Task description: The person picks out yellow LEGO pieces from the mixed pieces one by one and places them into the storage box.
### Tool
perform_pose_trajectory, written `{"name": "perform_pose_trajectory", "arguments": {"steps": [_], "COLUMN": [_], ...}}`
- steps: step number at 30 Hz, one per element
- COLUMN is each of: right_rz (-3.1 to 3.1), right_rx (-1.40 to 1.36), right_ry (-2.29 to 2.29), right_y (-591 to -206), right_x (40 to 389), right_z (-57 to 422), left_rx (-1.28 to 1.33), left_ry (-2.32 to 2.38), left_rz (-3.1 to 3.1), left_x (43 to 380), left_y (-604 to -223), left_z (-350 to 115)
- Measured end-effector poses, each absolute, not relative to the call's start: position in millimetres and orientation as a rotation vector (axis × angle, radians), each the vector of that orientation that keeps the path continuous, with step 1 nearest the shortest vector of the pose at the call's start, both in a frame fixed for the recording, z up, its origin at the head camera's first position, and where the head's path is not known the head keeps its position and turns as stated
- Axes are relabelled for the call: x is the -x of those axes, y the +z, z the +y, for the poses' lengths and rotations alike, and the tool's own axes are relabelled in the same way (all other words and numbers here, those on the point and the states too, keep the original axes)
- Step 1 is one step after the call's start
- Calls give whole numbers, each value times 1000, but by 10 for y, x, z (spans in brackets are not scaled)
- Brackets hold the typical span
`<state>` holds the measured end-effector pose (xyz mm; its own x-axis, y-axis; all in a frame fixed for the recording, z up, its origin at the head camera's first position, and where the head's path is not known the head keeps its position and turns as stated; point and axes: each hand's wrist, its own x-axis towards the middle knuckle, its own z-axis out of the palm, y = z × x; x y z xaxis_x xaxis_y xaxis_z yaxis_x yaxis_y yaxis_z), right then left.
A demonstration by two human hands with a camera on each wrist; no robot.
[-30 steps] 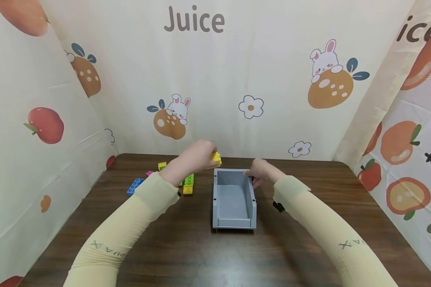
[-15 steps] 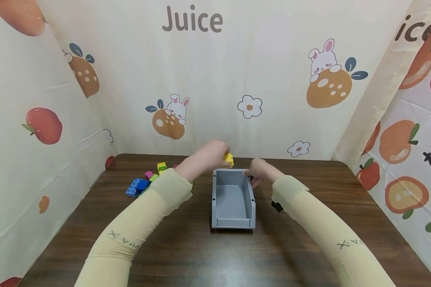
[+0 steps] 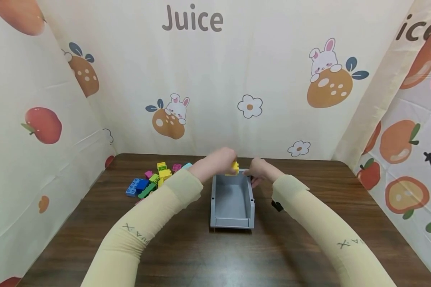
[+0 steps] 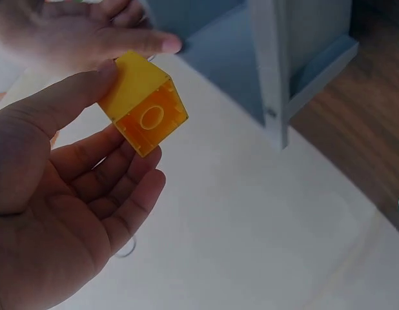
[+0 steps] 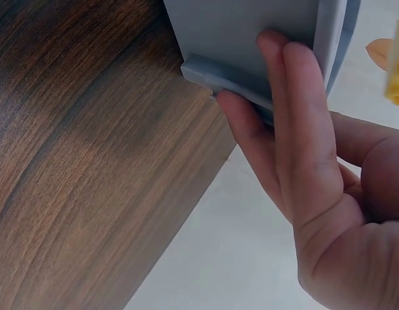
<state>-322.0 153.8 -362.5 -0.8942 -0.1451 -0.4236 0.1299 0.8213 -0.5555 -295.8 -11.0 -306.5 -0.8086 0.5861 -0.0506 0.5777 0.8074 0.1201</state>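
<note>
My left hand (image 3: 217,161) pinches a yellow toy building brick (image 4: 136,84) between thumb and fingers, its hollow underside showing in the left wrist view. The brick is at the back end of a grey plastic bin (image 3: 213,205), overlapping the far rim in the head view. My right hand (image 3: 263,170) grips the bin's right wall near the far corner. In the right wrist view its fingers (image 5: 309,123) lie along the outer side, while the left wrist view shows its thumb at the rim. The visible bin floor (image 3: 233,199) is bare.
Left of the bin lies a loose heap of bricks: blue (image 3: 132,187), green (image 3: 148,190), yellow (image 3: 164,173), pink and others, partly covered by my left sleeve (image 3: 169,203). The brown wooden table (image 3: 186,255) ends at a printed curtain (image 3: 215,79) behind.
My left hand has moved right with the yellow brick, from left of the bin to its far end, uncovering more of the heap. The right hand stays at the bin's wall.
</note>
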Motion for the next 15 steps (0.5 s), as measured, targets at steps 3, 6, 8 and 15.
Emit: {"name": "perform_pose_trajectory", "arguments": {"steps": [3,6,8,15], "right_rz": [2543,2553,2560,2557], "right_rx": [15,30,43,50], "right_ry": [-829,-808,-796,-811], "right_y": [-3614,-3601,-3596,-3609], "right_x": [3217,3213,3212,3217], "right_z": [1532,1530,1530,1524], "left_rx": [-950,-967,-971,-990], "left_ry": [97,20,-8,-13], "left_rz": [2896,2886,2874,2853], "left_x": [2973,2989,2997,3033], "left_y": [-3149,-3251,-3317,-3480], "left_z": [-69,-21,13,120]}}
